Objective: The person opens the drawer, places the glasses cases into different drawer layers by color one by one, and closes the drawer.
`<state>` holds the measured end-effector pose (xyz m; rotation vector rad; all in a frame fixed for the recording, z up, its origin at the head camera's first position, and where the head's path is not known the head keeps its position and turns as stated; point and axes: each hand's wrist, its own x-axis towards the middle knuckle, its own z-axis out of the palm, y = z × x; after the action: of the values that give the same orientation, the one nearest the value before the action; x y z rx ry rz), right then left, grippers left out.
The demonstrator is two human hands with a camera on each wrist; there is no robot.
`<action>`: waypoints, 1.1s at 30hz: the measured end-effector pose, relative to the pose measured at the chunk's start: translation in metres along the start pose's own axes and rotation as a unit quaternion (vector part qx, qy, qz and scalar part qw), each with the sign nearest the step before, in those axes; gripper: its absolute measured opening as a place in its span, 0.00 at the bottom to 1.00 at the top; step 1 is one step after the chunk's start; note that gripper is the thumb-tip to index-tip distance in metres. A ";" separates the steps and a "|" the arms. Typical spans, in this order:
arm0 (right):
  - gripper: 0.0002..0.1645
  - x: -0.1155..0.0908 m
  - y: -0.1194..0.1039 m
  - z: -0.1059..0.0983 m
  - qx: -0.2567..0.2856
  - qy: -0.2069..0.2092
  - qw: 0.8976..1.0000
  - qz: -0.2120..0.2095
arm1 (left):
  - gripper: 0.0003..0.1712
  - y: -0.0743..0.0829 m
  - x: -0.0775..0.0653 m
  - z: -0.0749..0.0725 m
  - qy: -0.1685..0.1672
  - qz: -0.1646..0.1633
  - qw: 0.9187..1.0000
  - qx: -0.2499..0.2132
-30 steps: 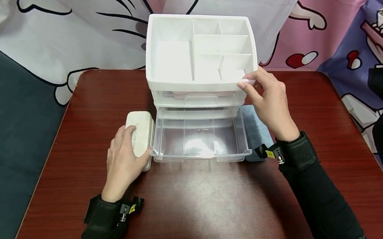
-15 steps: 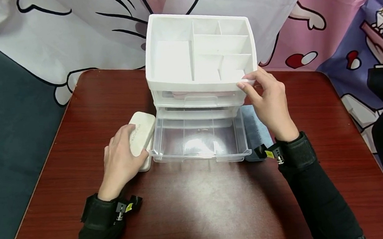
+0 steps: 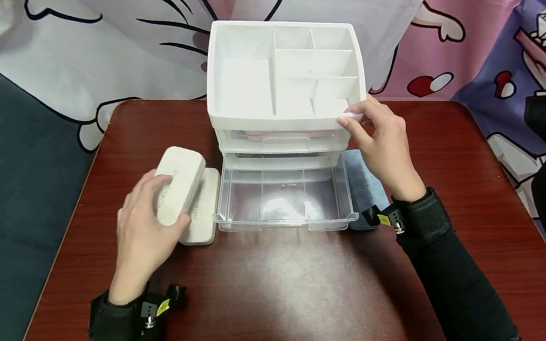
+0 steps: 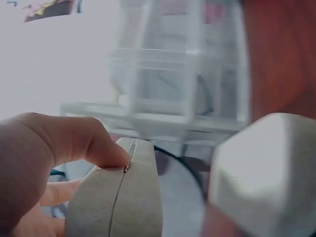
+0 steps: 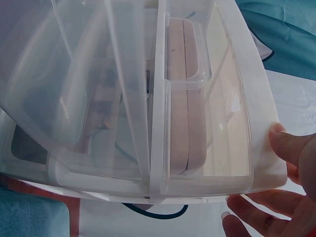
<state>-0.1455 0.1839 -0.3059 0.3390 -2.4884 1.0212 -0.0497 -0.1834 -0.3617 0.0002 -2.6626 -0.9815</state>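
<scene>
My left hand (image 3: 143, 225) grips a white glasses case (image 3: 181, 178), tilted above the table to the left of the drawer organizer (image 3: 247, 97). The left wrist view shows the thumb against the seam of this case (image 4: 133, 197), near a small metal hinge. A second white glasses case (image 3: 205, 209) lies beside the pulled-out clear lower drawer (image 3: 287, 224). At the organizer's front right corner, my right hand (image 3: 387, 144) pinches the top rim between thumb and fingers. A pinkish case (image 5: 180, 123) shows inside the upper drawer in the right wrist view.
A blue case (image 3: 364, 184) lies against the right side of the lower drawer, partly hidden behind it. The organizer's top tray has several compartments. Everything stands on a reddish-brown table (image 3: 285, 310), with a printed cloth (image 3: 121, 48) behind it.
My left hand has lifted the upper white glasses case off the other one and moved it left. That uncovers the second case beneath. My right hand stays on the organizer.
</scene>
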 end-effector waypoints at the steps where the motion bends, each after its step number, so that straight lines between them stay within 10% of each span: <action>1: 0.13 0.000 0.000 0.000 0.000 0.000 1.000 0.001 | 0.37 0.004 0.000 -0.005 0.009 0.004 1.000 -0.008; 9: 0.13 -0.001 0.000 -0.001 0.003 -0.002 1.000 0.003 | 0.36 0.036 -0.006 -0.034 0.037 0.061 0.996 -0.055; 17: 0.13 0.000 0.000 -0.001 0.006 -0.003 1.000 0.005 | 0.36 0.066 -0.004 -0.044 -0.056 0.147 0.987 -0.035; 33: 0.12 -0.001 0.000 0.000 0.007 -0.005 1.000 0.005 | 0.29 0.106 0.024 -0.027 -0.207 0.311 0.925 0.071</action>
<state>-0.1447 0.1844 -0.3061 0.3377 -2.4953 1.0444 -0.0535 -0.1218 -0.2682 -1.0585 -2.7744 -0.6163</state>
